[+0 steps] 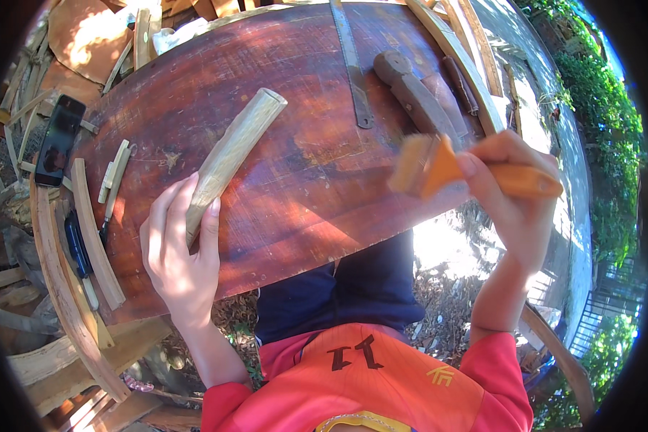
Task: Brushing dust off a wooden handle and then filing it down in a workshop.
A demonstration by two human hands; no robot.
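Observation:
My left hand (180, 252) grips the lower end of a pale, rounded wooden stick (237, 151), which slants up and right over the reddish-brown board (295, 216). My right hand (511, 209) is closed round the orange handle of a wide paintbrush (446, 169); its light bristles point left and hang over the board's right part, apart from the stick. Beyond the brush lies a dark wooden tool with a rounded end (403, 83).
A metal ruler (349, 61) lies at the back. Thin wood strips (97, 237), a black phone (57, 137) and a blue-black tool (75, 245) sit at the left. Long strips (479, 72) line the back right. Wood scraps (86, 43), a sunlit wall and plants (597, 158) surround the board.

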